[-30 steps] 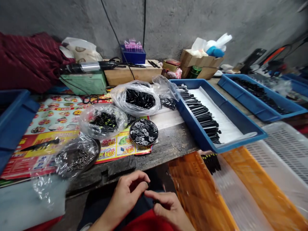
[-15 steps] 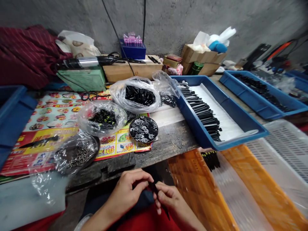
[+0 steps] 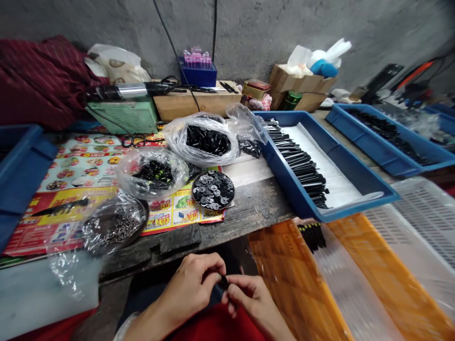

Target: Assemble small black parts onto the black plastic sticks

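My left hand (image 3: 192, 286) and my right hand (image 3: 247, 296) are close together low in the view, over my red-clothed lap and below the bench edge. Between their fingertips they pinch a small black plastic piece (image 3: 223, 282), mostly hidden by the fingers. On the bench ahead, a round tin of black buttons (image 3: 213, 190) sits beside clear bags of black parts (image 3: 206, 141) and screws (image 3: 115, 232). A blue tray (image 3: 284, 177) holds rows of slim black pieces (image 3: 302, 166) on white backing.
Another blue tray (image 3: 373, 142) stands to the right, and a third (image 3: 21, 175) sits at the left edge. Orange trays (image 3: 291, 279) and a white perforated basket (image 3: 426, 222) lie low on the right. A printed flyer (image 3: 71, 189) covers part of the wooden bench.
The long thin black piece that stuck out below my right hand half a second ago no longer shows. Only a short black end appears between my fingertips, and my hands have come closer together.
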### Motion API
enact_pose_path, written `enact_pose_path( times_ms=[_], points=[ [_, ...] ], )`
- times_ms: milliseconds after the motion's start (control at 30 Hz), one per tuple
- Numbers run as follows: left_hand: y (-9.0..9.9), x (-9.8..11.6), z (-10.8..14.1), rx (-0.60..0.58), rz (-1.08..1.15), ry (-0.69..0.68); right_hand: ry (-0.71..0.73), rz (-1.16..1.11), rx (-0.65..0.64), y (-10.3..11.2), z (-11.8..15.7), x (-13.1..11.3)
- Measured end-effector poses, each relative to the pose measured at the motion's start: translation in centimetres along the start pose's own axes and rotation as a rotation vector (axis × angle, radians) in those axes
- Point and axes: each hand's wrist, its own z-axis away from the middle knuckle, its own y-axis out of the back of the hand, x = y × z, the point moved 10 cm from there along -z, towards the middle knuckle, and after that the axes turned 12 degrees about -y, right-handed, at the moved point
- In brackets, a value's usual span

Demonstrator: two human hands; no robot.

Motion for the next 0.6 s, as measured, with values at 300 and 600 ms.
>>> enact_pose_path(
  times_ms=[300,600],
  points=[
    [-0.3,0.2,0.1,-0.051,-0.062,-0.001,-0.025,0.011,-0.001,-0.1,-0.1,0.2],
    [-0.3,1.0,0.2,-0.064,-0.116,-0.051,-0.045,0.183,0.04,-0.4,0.2,-0.6]
  ],
)
